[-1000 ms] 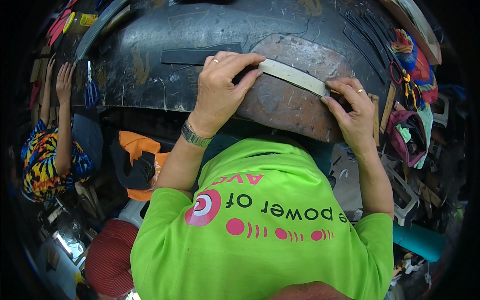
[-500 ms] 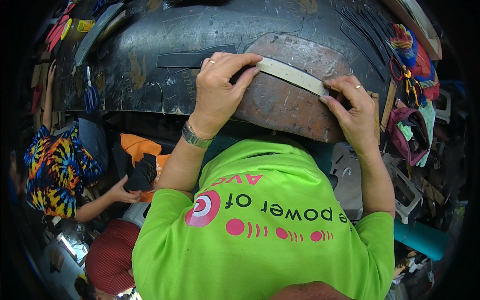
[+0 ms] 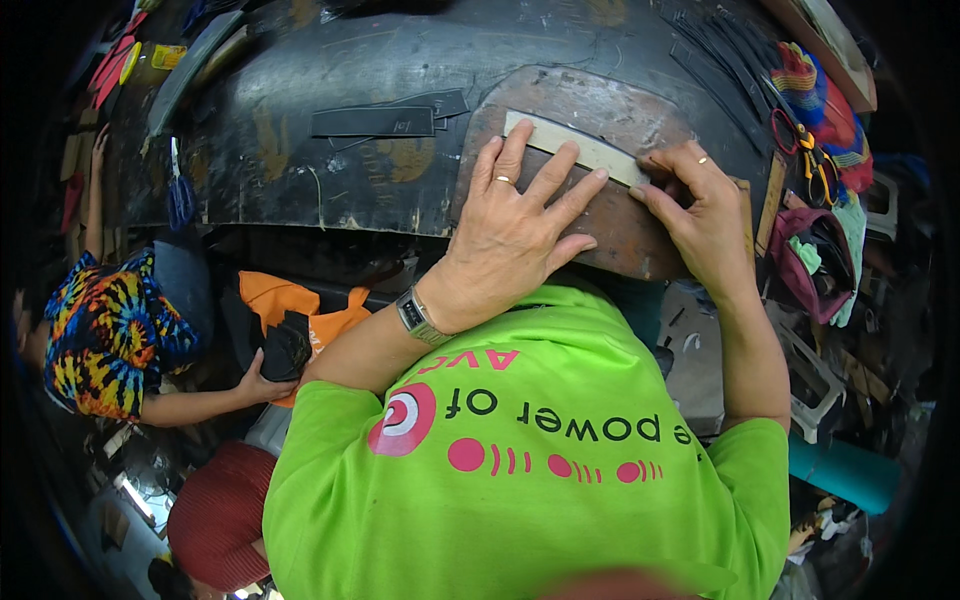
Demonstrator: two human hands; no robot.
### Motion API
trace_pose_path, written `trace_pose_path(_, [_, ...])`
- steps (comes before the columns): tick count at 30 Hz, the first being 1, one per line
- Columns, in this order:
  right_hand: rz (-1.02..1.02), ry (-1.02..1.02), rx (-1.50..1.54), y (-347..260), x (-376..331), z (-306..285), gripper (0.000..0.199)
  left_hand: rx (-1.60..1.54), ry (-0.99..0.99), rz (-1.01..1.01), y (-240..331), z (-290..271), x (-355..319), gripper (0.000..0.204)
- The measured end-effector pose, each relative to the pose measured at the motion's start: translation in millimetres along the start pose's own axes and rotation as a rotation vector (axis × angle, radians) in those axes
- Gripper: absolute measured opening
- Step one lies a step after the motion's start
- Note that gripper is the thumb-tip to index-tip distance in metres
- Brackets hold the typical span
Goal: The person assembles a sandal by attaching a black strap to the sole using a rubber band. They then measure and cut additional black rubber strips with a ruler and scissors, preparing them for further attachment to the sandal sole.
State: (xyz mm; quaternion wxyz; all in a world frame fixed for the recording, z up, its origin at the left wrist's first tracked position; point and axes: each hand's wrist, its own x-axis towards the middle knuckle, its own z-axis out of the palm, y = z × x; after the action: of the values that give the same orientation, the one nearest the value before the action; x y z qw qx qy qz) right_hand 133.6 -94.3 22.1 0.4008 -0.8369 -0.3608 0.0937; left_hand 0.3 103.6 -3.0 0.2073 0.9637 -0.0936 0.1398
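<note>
A pale, narrow strip with a dark edge lies across a worn brown board on the dark table. My left hand has its fingers spread, with the fingertips resting on the strip's left part and lower edge. At the strip's right end, my right hand pinches it between thumb and fingers. Left of the board lie several flat black strips, overlapping one another.
Blue-handled scissors lie near the table's front left edge. At the right are yellow-and-black handled cutters, red-handled scissors and thin black strips. To my left, a person in a multicoloured shirt reaches toward an orange bag.
My left hand has let go of the strip's left end and now lies spread over it, palm down. The strip sits flatter on the board. The co-worker's hand has reached the dark bundle.
</note>
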Motion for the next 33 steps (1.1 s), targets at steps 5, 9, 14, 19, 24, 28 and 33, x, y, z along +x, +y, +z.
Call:
trace_pose_path(5, [0.040,-0.048,0.156,13,6,-10,0.017,0.136,-0.092,0.028,1,-2,4,0.066])
trace_pose_path(9, [0.068,0.225,0.427,25,6,-22,0.028,0.171,-0.133,0.035,4,-4,8,0.071])
trace_pose_path(14, [0.264,0.180,0.798,28,-3,-21,0.024,0.235,-0.148,0.045,10,-5,12,0.073])
trace_pose_path(19, [0.159,0.105,0.730,25,-13,2,0.017,0.242,-0.147,0.034,12,-6,13,0.072])
trace_pose_path(24, [0.129,0.089,0.582,23,-13,5,0.015,0.246,-0.142,0.031,13,-5,13,0.072])
trace_pose_path(28, [0.131,0.129,0.409,16,-9,9,0.015,0.232,-0.137,0.026,12,-6,12,0.072])
trace_pose_path(33, [-0.472,0.188,-0.236,7,-7,20,0.028,0.225,-0.131,0.030,9,-5,13,0.071])
